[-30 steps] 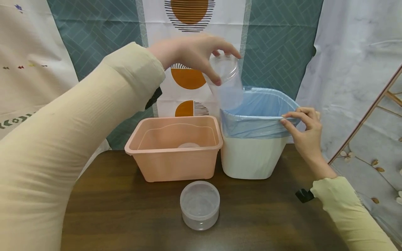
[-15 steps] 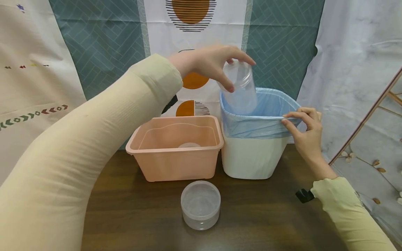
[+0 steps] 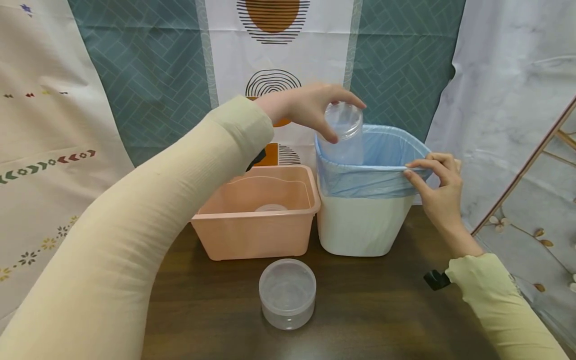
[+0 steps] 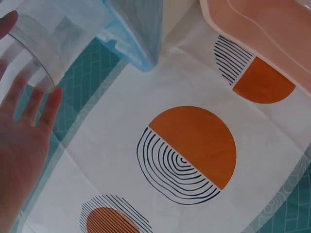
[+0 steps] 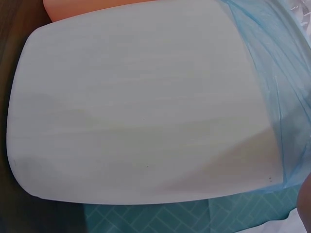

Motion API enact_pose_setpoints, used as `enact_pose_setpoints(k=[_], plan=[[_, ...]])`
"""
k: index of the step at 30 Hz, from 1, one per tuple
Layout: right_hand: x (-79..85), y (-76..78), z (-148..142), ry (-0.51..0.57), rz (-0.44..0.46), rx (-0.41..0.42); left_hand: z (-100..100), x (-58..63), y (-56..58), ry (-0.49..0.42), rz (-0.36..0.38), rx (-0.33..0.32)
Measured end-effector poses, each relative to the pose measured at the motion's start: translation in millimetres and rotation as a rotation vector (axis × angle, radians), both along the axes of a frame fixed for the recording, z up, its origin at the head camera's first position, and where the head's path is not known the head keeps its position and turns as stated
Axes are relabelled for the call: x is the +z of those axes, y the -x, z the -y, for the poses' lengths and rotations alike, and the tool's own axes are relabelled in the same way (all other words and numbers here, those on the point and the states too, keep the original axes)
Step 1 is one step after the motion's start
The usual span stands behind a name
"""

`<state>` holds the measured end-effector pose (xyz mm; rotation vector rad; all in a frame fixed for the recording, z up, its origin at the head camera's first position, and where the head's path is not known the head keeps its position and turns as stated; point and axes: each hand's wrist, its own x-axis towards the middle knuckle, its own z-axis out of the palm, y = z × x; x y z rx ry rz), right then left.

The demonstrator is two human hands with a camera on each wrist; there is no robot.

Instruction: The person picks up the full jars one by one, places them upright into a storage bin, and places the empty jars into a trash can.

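Note:
My left hand (image 3: 312, 110) grips a clear plastic jar (image 3: 345, 125) by its upper end, thumb on the near side and fingers round the far side. The jar's lower part dips inside the mouth of a white trash bin (image 3: 360, 225) lined with a blue plastic bag (image 3: 364, 182). In the left wrist view, the fingers curve round the rim of the jar (image 4: 58, 39). At the bin's right front corner, my right hand (image 3: 441, 187) pinches the bag's folded edge between thumb and fingers. The right wrist view shows mostly the bin's side (image 5: 146, 107).
Left of the bin, close against it, stands a pink plastic basin (image 3: 252, 235) with a round clear thing (image 3: 271, 207) partly visible inside. A short clear lidded container (image 3: 287, 295) sits on the dark wooden table (image 3: 360, 310) in front. Patterned cloth (image 3: 400, 60) hangs behind.
My left hand has moved right and down with the jar, from above the gap between basin and bin into the bin's mouth. The right hand stays on the bag's edge.

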<state>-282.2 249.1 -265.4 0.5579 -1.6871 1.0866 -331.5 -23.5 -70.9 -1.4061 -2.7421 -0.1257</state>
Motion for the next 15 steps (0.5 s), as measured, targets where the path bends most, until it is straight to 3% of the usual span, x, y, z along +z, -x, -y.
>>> enact_pose_setpoints(k=[4, 15], plan=[[-1.9, 1.9, -1.1, 0.001, -0.006, 0.009, -4.9, -4.0, 2.0, 0.029, -0.015, -0.011], [-2.4, 1.9, -0.7, -0.013, -0.022, 0.006, -15.0, -10.5, 6.4, 0.047, 0.031, 0.021]])
